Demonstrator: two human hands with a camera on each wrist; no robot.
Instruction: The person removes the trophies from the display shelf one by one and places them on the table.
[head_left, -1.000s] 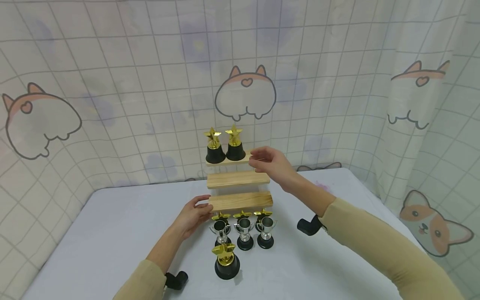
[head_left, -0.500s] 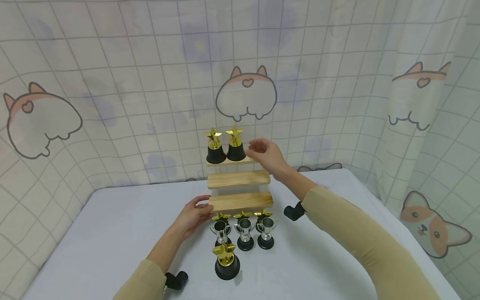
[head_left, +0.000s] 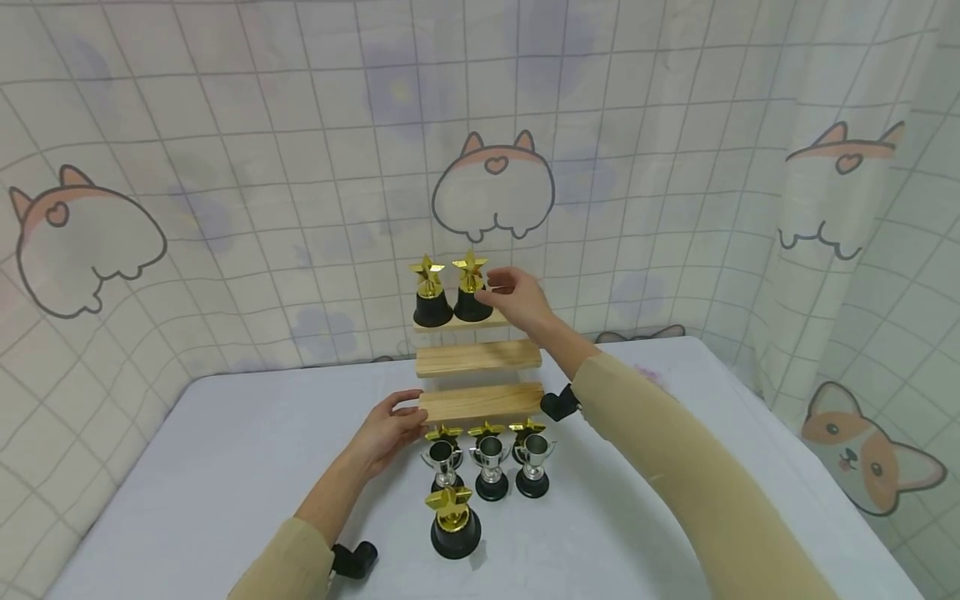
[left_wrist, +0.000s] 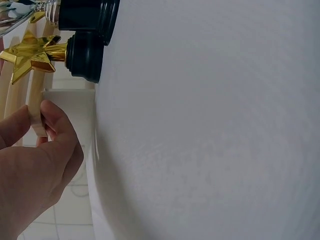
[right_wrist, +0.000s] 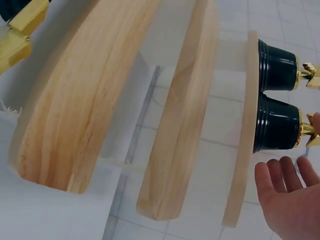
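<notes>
On the top step of a wooden stepped shelf stand two gold star trophies with black bases, a left one and a right one. My right hand is at the right trophy, thumb in front of it and fingers loosely bent beside it; whether they touch is unclear. In the right wrist view its fingertips lie just beside the black base. My left hand pinches the left end of the lowest step between thumb and fingers, as the left wrist view shows at the board.
Before the shelf stand silver cup trophies in a row, with gold star trophies behind them. One more star trophy is nearest me. A white cloth covers the table; a patterned curtain hangs behind.
My right hand has moved left and up from the top step's right end to the right star trophy. The left hand has stayed on the lowest step.
</notes>
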